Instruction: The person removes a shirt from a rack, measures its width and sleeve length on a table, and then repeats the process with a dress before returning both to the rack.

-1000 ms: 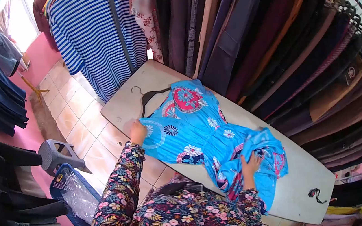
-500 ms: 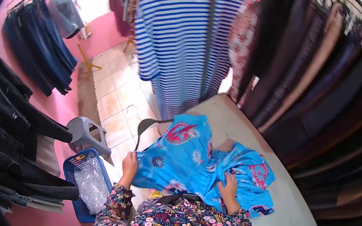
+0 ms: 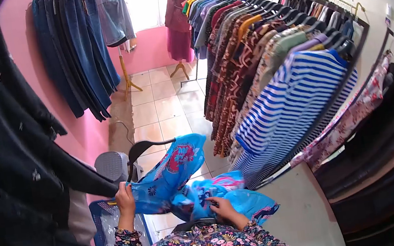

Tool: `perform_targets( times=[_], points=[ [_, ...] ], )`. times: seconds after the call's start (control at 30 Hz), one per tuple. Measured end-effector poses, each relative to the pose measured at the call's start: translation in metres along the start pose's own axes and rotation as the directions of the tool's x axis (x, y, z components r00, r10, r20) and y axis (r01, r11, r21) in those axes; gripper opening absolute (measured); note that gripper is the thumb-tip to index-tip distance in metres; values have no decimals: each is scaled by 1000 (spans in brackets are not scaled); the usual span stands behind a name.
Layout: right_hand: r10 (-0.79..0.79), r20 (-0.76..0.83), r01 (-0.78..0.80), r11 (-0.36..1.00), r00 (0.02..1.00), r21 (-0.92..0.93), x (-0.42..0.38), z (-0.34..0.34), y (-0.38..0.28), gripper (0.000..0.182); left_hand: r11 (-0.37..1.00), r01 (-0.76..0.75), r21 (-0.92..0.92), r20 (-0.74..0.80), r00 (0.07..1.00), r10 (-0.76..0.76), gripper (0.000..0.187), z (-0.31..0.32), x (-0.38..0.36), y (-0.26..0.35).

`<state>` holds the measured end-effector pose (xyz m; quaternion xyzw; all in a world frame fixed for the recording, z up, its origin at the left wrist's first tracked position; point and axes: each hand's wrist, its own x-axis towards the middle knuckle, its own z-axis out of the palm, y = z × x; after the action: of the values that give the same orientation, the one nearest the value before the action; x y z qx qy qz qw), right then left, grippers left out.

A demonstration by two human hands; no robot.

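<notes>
A bright blue garment (image 3: 159, 196) with pink and white floral prints spreads in front of me, partly bunched and off the table. From its upper left side a black clothes hanger (image 3: 145, 146) sticks out, one end running inside the cloth. My left hand (image 3: 125, 199) is closed round the hanger's near end, beside the garment's edge. My right hand (image 3: 225, 210) grips gathered blue cloth at the middle, its index finger slightly raised. The garment's right part reaches over the grey table (image 3: 301, 208).
A rack of clothes with a blue-and-white striped top (image 3: 288, 102) stands ahead right. Dark trousers (image 3: 379, 164) hang at right, black clothes (image 3: 20, 169) at left. A grey stool (image 3: 111, 165) and a blue basket (image 3: 100, 208) are low on the left.
The view has turned right and up, showing more racks. The garment has been lifted largely off the table, with my right hand and its cloth drawn left towards my left hand.
</notes>
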<state>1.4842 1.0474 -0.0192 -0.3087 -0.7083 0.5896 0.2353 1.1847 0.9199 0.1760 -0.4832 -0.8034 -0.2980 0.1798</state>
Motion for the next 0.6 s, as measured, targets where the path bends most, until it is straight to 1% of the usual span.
perform_targets(
  times=[0.03, 0.07, 0.1, 0.13, 0.2, 0.23, 0.27, 0.3, 0.33, 0.4, 0.43, 0.47, 0.5, 0.53, 0.57, 0.6],
  points=[
    [1, 1, -1, 1000, 1000, -3, 19, -2, -6, 36, 1000, -27, 6, -22, 999, 27, 22, 1, 22, -3],
    [-78, -118, 72, 996, 990, -50, 41, -11, -15, 37, 999, -41, 6, -52, 998, 42, 21, 4, 45, -10],
    [-157, -236, 139, 986, 959, -92, 62, -21, -24, 37, 995, -103, -2, -91, 991, 103, 21, 10, 70, -14],
    [-238, -346, 201, 969, 908, -141, 82, -35, -31, 38, 995, -99, -4, -92, 991, 98, 21, 14, 95, -14],
    [-309, -479, 212, 946, 822, -246, 113, -74, -72, 38, 972, -233, 26, -102, 967, 234, 21, 22, 147, -7],
    [-342, -540, 243, 938, 769, -249, 130, -90, -92, 40, 973, -230, 27, -109, 967, 231, 21, 25, 174, -2],
    [-373, -598, 274, 928, 710, -254, 146, -106, -111, 42, 960, -279, 17, -122, 953, 279, 20, 29, 202, 7],
    [-462, -602, 305, 886, 652, -350, 161, -126, -135, 45, 947, -321, 5, -146, 937, 318, 20, 29, 226, 16],
    [-536, -603, 325, 842, 591, -430, 180, -143, -151, 49, 948, -318, 10, -153, 936, 316, 20, 35, 254, 24],
    [-605, -629, 358, 796, 489, -488, 217, -171, -181, 58, 894, -441, -79, -126, 894, 430, 20, 47, 309, 41],
    [-621, -637, 355, 784, 456, -510, 237, -183, -190, 61, 894, -442, -70, -140, 892, 430, 20, 58, 336, 47],
    [-666, -643, 380, 745, 377, -549, 260, -195, -199, 63, 846, -529, -75, -130, 846, 517, 21, 68, 363, 52],
    [-660, -634, 352, 751, 404, -558, 278, -205, -214, 65, 787, -611, -80, -112, 790, 603, 21, 76, 389, 56],
    [-662, -614, 322, 748, 430, -580, 292, -208, -231, 68, 788, -610, -78, -120, 791, 600, 21, 74, 408, 55],
    [-636, -584, 372, 770, 505, -518, 311, -219, -232, 64, 755, -652, -69, -86, 758, 647, 22, 78, 428, 64],
    [-633, -587, 368, 772, 505, -518, 330, -229, -237, 64, 719, -691, -68, -55, 722, 689, 23, 86, 450, 67]
  ],
)
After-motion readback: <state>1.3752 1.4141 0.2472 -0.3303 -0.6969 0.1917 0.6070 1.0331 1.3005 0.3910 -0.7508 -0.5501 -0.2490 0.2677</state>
